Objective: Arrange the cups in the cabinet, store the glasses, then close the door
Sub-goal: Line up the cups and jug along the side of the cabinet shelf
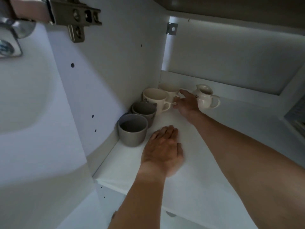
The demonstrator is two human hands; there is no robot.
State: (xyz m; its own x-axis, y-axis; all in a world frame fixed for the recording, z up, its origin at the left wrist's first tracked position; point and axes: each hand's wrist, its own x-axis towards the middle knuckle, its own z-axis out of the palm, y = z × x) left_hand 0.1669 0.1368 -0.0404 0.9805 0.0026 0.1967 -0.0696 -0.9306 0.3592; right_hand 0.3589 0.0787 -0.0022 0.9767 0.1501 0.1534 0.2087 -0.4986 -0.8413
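Along the left wall of the white cabinet shelf [206, 171] stands a row of cups: a grey cup [132, 129] nearest me, a second grey cup [144, 111] behind it, then a cream mug [156, 99] and another cream mug [169, 90] at the back. My right hand [186, 104] reaches to the back mug, fingers at its handle. My left hand [162, 150] lies flat on the shelf, palm down, just right of the nearest grey cup. A small cream jug [205, 96] stands to the right of my right hand.
The open cabinet door [33, 121] fills the left, with a metal hinge [76, 17] at the top. The cabinet's back panel [231, 60] is lit along its edges. A grey ribbed thing [297, 116] shows at the far right edge.
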